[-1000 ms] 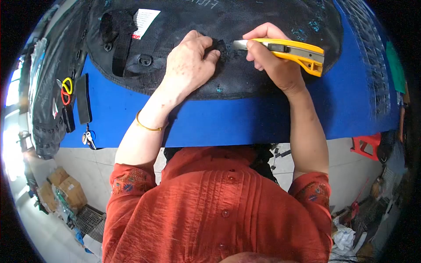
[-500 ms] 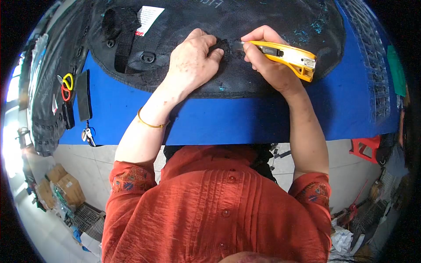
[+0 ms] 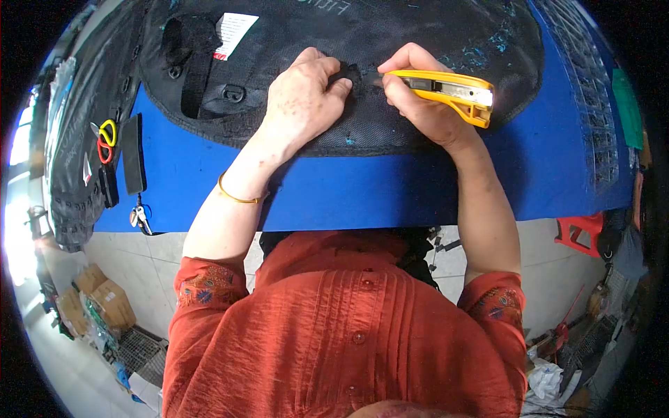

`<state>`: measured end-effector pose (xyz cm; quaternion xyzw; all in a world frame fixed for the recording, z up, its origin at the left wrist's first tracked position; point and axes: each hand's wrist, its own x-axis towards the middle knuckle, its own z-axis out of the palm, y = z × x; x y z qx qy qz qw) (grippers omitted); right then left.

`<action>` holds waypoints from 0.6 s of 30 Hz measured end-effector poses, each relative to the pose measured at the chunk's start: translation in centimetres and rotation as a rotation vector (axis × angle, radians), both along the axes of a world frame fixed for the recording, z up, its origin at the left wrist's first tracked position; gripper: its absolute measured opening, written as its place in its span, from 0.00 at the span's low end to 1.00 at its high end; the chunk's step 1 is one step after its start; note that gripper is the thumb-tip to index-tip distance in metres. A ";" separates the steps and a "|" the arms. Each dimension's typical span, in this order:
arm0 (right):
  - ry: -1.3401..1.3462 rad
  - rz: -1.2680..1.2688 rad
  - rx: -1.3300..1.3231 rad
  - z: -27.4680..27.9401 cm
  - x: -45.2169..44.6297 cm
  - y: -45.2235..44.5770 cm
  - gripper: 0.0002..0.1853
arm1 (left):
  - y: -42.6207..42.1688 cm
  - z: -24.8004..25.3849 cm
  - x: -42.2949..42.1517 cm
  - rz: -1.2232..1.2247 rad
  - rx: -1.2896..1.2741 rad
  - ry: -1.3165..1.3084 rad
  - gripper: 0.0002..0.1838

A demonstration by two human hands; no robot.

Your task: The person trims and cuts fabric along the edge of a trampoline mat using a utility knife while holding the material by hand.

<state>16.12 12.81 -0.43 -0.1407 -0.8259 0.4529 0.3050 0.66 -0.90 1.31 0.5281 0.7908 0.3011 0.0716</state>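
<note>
A black mesh piece (image 3: 390,134) with a stitched, rounded edge is spread before me. On it, my left hand (image 3: 303,101) has its fingers curled and thumb drawn in, gripping a rumpled dark bit of the mesh. My right hand (image 3: 428,115) is closed around a yellow utility knife (image 3: 453,90), its front end pointing left towards my left fingers. The blade tip is hard to make out against the dark mesh. A white label (image 3: 237,33), a dark strap and a plastic fitting lie on the mesh at upper left. Blue thread scraps (image 3: 495,49) dot its right side.
The mesh lies on a blue tabletop (image 3: 348,195). Left of it are scissors (image 3: 106,139), a flat black strip (image 3: 134,153) and a small metal tool (image 3: 141,219). Cartons (image 3: 111,304) and a red stool (image 3: 582,230) stand on the floor.
The knife and my right hand have shifted slightly left, and the knife has tilted a little. My left hand stays at nearly the same spot on the mesh.
</note>
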 end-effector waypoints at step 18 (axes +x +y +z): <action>-0.079 0.052 0.026 1.4 0.4 0.1 0.06 | 0.1 0.3 0.0 0.006 -0.033 -0.009 0.12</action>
